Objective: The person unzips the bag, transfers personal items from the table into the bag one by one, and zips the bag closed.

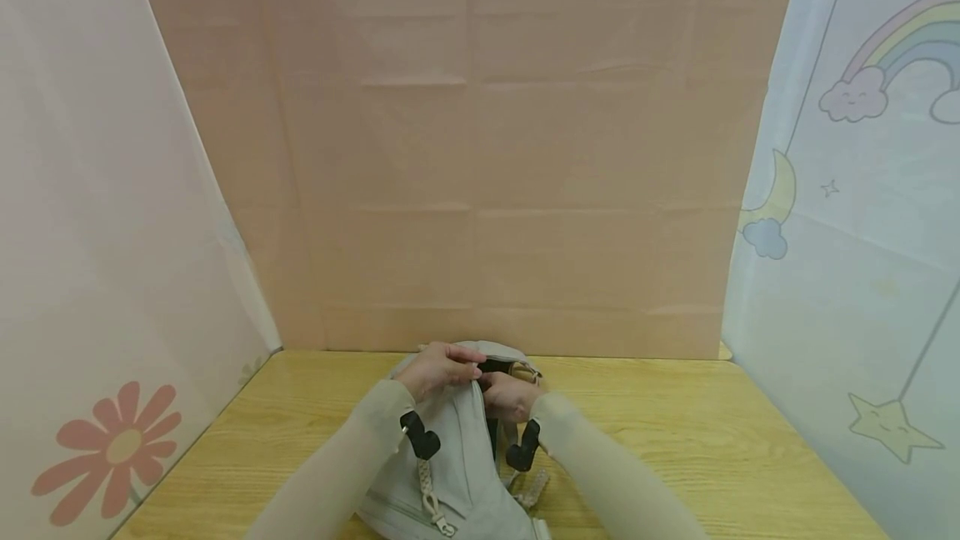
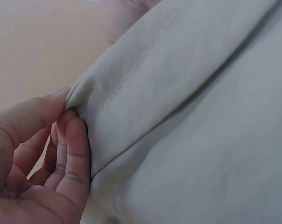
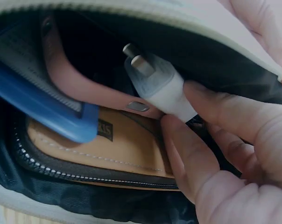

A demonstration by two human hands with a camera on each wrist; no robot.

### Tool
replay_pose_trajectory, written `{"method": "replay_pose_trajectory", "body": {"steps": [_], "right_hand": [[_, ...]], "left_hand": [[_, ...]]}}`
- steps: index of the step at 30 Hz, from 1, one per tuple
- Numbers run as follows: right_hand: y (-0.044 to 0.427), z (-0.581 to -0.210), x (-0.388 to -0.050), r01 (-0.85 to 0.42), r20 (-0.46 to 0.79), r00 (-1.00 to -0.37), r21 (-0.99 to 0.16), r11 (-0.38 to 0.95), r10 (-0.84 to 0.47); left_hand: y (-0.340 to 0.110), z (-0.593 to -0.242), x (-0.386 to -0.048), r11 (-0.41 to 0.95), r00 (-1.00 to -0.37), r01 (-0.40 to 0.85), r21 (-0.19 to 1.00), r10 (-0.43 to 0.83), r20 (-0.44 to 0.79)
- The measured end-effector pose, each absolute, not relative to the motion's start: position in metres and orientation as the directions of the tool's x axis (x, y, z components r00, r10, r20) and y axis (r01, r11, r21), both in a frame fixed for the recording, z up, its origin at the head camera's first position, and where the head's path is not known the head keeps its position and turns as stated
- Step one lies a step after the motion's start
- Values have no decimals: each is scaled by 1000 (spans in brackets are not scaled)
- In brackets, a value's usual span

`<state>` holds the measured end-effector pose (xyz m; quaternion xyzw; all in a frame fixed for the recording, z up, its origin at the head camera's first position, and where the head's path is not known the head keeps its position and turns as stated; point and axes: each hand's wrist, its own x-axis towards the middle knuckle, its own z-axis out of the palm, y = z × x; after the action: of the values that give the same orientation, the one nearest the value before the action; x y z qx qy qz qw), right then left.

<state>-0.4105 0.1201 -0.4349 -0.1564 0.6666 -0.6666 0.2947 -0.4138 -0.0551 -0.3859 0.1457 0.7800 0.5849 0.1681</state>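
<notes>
A light grey backpack (image 1: 442, 448) lies on the table with its zipped mouth partly open. At the mouth's edge my left hand (image 1: 438, 369) pinches the fabric rim (image 2: 78, 95) between thumb and fingers. My right hand (image 1: 512, 397) reaches inside the bag. There it holds a white charger plug (image 3: 171, 93) between thumb and fingers, metal prongs pointing away from the hand. Close by in the bag are a tan zipped wallet (image 3: 80, 142), a blue-edged flat object (image 3: 52, 109) and a pink curved frame or case (image 3: 75, 84). The dark lining hides what lies deeper.
The wooden table (image 1: 645, 432) extends on both sides of the bag. A brown paper-like backdrop (image 1: 480, 148) stands right behind it, with pale printed sheets (image 1: 847, 298) at the sides. Braided zipper pulls (image 1: 427, 490) hang on the bag's front.
</notes>
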Motion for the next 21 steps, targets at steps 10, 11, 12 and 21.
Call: {"method": "replay_pose_trajectory", "body": {"steps": [10, 11, 12, 21], "right_hand": [[115, -432, -408, 202, -230, -772, -973, 114, -592], [115, -432, -407, 202, -235, -770, -972, 122, -593], [114, -432, -407, 202, -239, -769, -971, 129, -592], [122, -433, -415, 208, -183, -635, -976, 61, -750]], "left_hand": [[-54, -385, -415, 270, -898, 19, 963, 428, -102], [-55, -385, -416, 268, -897, 17, 963, 429, -103], [-55, -384, -416, 265, -897, 13, 964, 429, -106], [-58, -381, -416, 258, -892, -6, 966, 435, -122]]}}
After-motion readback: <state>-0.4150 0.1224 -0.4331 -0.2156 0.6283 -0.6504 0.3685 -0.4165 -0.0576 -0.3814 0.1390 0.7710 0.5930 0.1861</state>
